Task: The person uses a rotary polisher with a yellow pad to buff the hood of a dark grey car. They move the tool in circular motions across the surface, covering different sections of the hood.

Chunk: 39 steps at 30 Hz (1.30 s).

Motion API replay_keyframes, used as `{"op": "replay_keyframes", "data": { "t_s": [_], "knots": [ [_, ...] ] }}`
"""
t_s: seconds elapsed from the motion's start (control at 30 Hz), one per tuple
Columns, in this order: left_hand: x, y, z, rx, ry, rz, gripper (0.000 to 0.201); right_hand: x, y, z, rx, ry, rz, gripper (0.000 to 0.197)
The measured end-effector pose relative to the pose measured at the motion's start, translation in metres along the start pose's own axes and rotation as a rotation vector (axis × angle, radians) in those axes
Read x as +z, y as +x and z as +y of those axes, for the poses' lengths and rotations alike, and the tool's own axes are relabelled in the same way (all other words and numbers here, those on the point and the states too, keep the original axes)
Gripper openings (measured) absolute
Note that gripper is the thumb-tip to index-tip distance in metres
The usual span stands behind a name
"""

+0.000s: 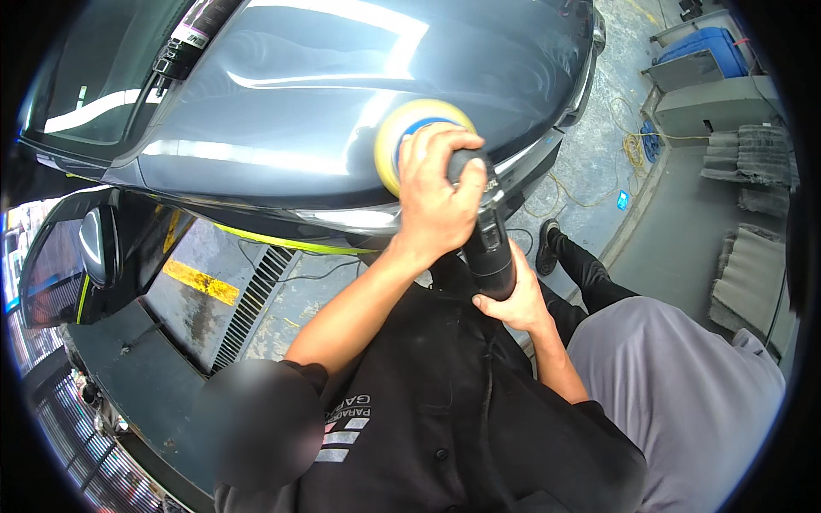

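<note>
A black rotary polisher (pixel 491 261) with a round yellow pad (pixel 386 154) and blue backing is in both my hands. My left hand (pixel 434 201) is wrapped over the head of the tool, just behind the pad. Round the rear end of the body, my right hand (pixel 523 301) is closed. The pad is over the glossy dark grey car hood (pixel 291 111), near its side edge above the headlight (pixel 342 219). Whether its face touches the paint is hidden. Bright light streaks reflect off the hood.
A dark bottle (pixel 195 32) lies by the windshield. The side mirror (pixel 101 246) sticks out at left. A floor drain (pixel 252 308) and dark cable (pixel 316 275) lie below the car. Yellow cord (pixel 633 152), a blue bin (pixel 708 51) and grey mats (pixel 753 158) are at right.
</note>
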<state>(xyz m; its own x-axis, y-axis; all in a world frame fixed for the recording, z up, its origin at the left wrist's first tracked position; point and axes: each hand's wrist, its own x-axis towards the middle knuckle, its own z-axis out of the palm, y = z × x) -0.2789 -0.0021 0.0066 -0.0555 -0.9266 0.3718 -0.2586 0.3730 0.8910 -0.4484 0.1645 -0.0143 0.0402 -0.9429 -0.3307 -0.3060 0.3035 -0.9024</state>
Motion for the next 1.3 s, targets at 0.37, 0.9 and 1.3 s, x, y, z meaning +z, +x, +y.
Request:
{"op": "replay_keyframes", "data": {
  "t_s": [0.37, 0.9, 1.3],
  "knots": [
    [0.126, 0.024, 0.011, 0.205, -0.091, -0.005, 0.012, -0.063, 0.0, 0.052, 0.068, 0.267, 0.152, 0.074],
    [0.054, 0.041, -0.006, 0.177, -0.141, 0.035, 0.029, -0.033, 0.016, -0.004, 0.107, 0.121, 0.091, 0.076],
    [-0.08, 0.021, -0.037, 0.301, -0.241, 0.182, 0.028, 0.072, 0.018, -0.067, 0.087, -0.101, 0.053, 0.101]
  ]
}}
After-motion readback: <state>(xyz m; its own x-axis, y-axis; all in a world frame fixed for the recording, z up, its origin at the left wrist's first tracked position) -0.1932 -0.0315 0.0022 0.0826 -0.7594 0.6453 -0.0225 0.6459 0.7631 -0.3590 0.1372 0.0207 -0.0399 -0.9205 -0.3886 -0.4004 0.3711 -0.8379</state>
